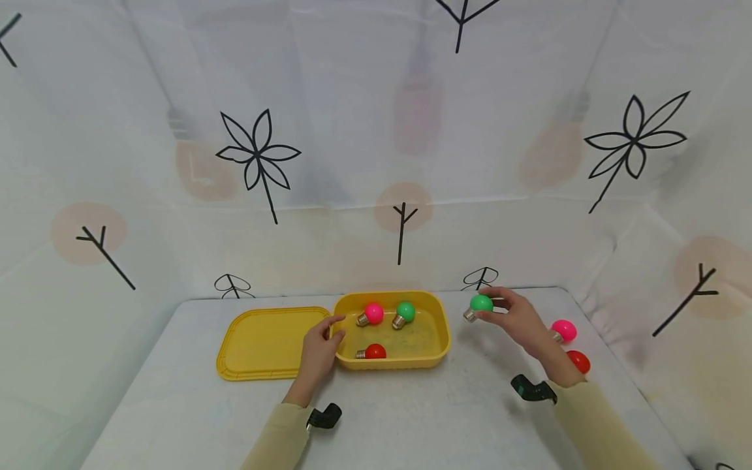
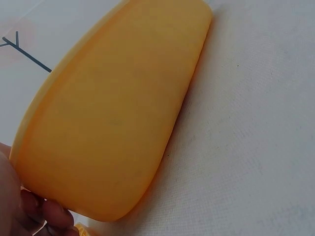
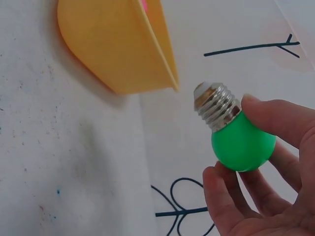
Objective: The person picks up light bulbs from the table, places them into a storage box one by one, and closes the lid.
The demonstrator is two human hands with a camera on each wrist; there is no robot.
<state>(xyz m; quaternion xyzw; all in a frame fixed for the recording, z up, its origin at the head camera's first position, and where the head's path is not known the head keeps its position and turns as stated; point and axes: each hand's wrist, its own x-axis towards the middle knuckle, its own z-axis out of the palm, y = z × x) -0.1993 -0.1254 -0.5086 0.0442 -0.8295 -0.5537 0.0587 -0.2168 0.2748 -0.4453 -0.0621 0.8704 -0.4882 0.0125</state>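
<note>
My right hand (image 1: pixel 521 321) holds a green light bulb (image 1: pixel 481 303) between thumb and fingertips, to the right of a yellow plastic tub (image 1: pixel 435 356). In the right wrist view the bulb's silver screw base (image 3: pixel 216 105) points toward the tub. My left hand (image 1: pixel 319 349) grips the tub's left rim, its thumb at the edge and fingers curled against the outer wall (image 2: pixel 108 113). Inside the tub lie a pink bulb (image 1: pixel 374 313), another green bulb (image 1: pixel 406 311) and a red bulb (image 1: pixel 376 352).
A flat yellow lid (image 1: pixel 264 343) lies left of the tub, partly behind my left hand. Near the right edge of the white table (image 1: pixel 411 418), another pink bulb (image 1: pixel 565 330) and another red bulb (image 1: pixel 579 361) are partly hidden by my right arm. A patterned cloth (image 1: pixel 352 163) hangs behind.
</note>
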